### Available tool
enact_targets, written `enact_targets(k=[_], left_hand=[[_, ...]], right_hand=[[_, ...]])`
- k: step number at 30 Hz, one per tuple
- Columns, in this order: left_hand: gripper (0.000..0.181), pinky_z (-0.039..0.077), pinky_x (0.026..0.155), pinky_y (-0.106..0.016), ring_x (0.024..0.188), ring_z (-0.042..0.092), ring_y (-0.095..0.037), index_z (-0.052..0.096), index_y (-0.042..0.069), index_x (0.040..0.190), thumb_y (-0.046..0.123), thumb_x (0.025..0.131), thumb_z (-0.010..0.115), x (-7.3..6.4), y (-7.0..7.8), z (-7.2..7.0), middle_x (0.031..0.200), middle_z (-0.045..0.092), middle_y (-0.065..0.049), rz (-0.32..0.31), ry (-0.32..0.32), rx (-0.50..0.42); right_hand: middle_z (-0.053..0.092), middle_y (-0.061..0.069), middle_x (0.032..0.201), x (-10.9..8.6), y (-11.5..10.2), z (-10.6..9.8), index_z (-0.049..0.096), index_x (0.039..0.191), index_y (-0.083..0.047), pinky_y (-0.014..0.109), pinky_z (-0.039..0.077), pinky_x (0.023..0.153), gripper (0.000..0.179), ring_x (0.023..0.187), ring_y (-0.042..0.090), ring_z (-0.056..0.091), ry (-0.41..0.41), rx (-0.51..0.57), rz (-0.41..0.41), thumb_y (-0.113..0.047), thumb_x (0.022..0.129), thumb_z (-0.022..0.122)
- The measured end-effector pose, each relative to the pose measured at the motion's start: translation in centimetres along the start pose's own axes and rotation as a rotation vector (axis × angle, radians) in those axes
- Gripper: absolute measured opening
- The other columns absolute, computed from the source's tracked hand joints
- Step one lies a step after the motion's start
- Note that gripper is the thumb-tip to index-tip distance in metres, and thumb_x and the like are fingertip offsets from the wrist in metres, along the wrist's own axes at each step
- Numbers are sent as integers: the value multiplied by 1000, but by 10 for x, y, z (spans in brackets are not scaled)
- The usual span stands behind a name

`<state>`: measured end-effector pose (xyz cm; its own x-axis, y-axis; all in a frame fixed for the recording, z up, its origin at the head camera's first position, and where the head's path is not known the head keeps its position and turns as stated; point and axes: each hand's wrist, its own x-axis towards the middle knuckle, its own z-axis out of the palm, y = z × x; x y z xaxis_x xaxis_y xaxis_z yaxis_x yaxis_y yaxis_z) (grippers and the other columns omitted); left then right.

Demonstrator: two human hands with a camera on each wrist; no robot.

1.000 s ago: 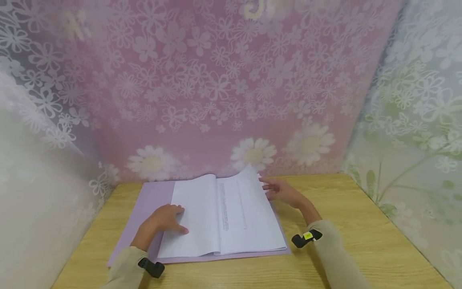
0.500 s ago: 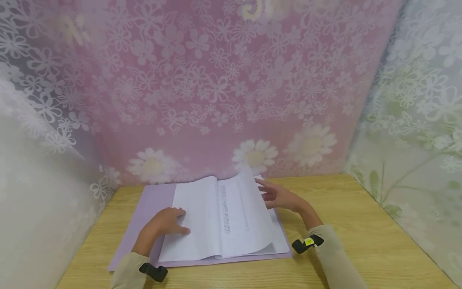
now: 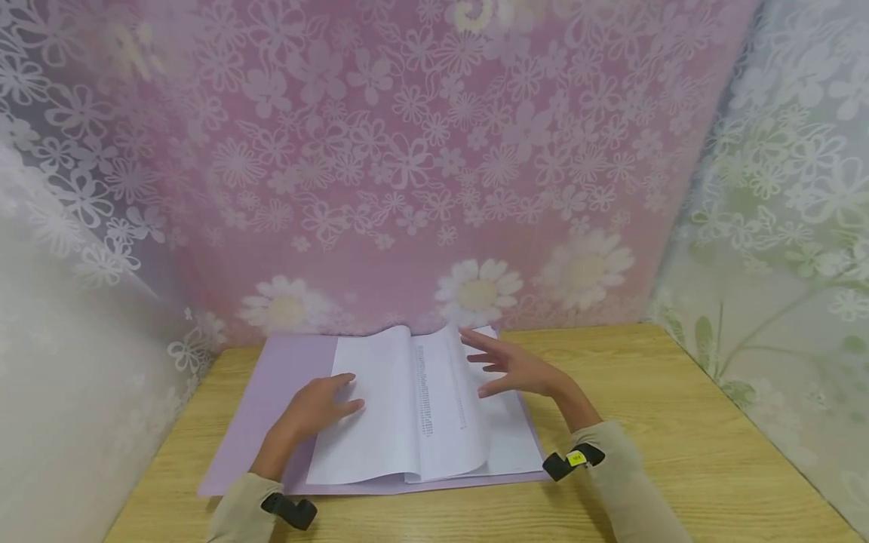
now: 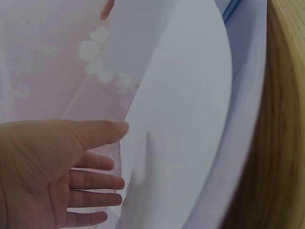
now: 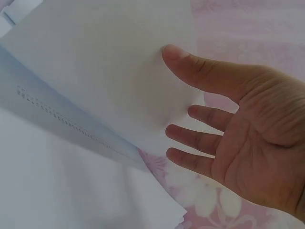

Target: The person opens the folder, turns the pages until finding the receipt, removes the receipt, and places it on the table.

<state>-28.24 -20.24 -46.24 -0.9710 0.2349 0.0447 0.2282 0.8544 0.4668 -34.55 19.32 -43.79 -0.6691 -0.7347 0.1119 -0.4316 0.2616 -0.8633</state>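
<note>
A lilac folder lies spread on the table with a stack of white sheets inside. One printed sheet stands curved up from the right-hand stack, bent toward the left. My right hand is at that sheet's outer edge. In the right wrist view its fingers and thumb are extended, the fingertips at the blank side of the sheet; contact is hard to tell. My left hand is over the left-hand pages, thumb and fingers spread apart and relaxed; whether they touch the paper is unclear.
The folder lies on a wood-grain table near its back edge. A pink floral sheet hangs right behind it, and pale floral panels stand at the sides. A black wrist camera sits on each sleeve.
The lifted printed sheet has bent further left, baring more of the stack beneath it. My right hand has shifted slightly left and its fingers have spread. The left hand has moved a little up and right.
</note>
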Motion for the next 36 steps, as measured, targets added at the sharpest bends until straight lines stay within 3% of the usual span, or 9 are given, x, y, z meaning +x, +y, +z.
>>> enact_targets(k=[3, 8, 11, 18, 24, 30, 33, 36], left_hand=[[61, 45, 111, -57, 137, 54, -40, 57, 4, 144, 40, 97, 69, 2, 3, 3, 144, 60, -18, 30, 27, -78], [64, 41, 115, -57, 140, 50, -41, 51, 4, 149, 39, 98, 67, 3, 14, 8, 150, 54, -19, 74, 53, -234], [66, 42, 115, -55, 140, 51, -39, 47, 8, 152, 40, 99, 66, 4, 22, 13, 152, 53, -17, 68, 54, -314], [71, 42, 116, -54, 143, 49, -35, 34, 14, 160, 45, 102, 60, 6, 42, 21, 157, 47, -16, 67, 15, -539], [69, 29, 124, -50, 155, 30, -30, 14, 18, 165, 40, 108, 48, 6, 53, 21, 169, 25, -12, 118, -2, -680], [70, 14, 128, -49, 160, 8, -28, 1, 14, 165, 41, 111, 36, 4, 55, 9, 173, 4, -9, 181, 13, -765], [77, 15, 127, -50, 160, 7, -31, -1, 11, 165, 36, 109, 46, 1, 52, 0, 173, 0, -10, 196, 18, -770], [91, 25, 125, -50, 158, 18, -34, 0, 10, 165, 27, 102, 64, -2, 47, -9, 173, 4, -13, 197, 25, -690]], right_hand=[[15, 8, 173, 4, -1, 5, 20, 164, -31, 64, 35, 117, 101, 150, 47, 33, -11, 5, -3, -8, 87, 81], [18, 17, 171, 8, 0, 13, 19, 165, -23, 63, 39, 114, 101, 147, 49, 38, -22, 4, 30, -10, 86, 82], [21, 19, 169, 10, 1, 19, 17, 165, -21, 59, 44, 112, 102, 144, 47, 43, -37, -13, 60, -15, 87, 82], [21, 12, 171, 17, -2, 37, 19, 165, -19, 60, 44, 112, 103, 145, 43, 44, -80, -15, 62, -26, 86, 84], [19, 2, 172, 22, -7, 54, 22, 164, -26, 59, 40, 116, 101, 147, 38, 43, -98, -55, 66, -28, 85, 85], [19, 8, 172, 25, -12, 66, 24, 164, -20, 60, 42, 114, 99, 145, 39, 45, -120, -99, 36, -26, 85, 84], [20, 11, 171, 26, -12, 71, 25, 163, -18, 60, 43, 113, 96, 145, 39, 46, -127, -118, 20, -27, 87, 83], [21, 7, 171, 27, -13, 74, 27, 163, -20, 57, 43, 114, 94, 145, 35, 46, -132, -135, 21, -27, 87, 82]])
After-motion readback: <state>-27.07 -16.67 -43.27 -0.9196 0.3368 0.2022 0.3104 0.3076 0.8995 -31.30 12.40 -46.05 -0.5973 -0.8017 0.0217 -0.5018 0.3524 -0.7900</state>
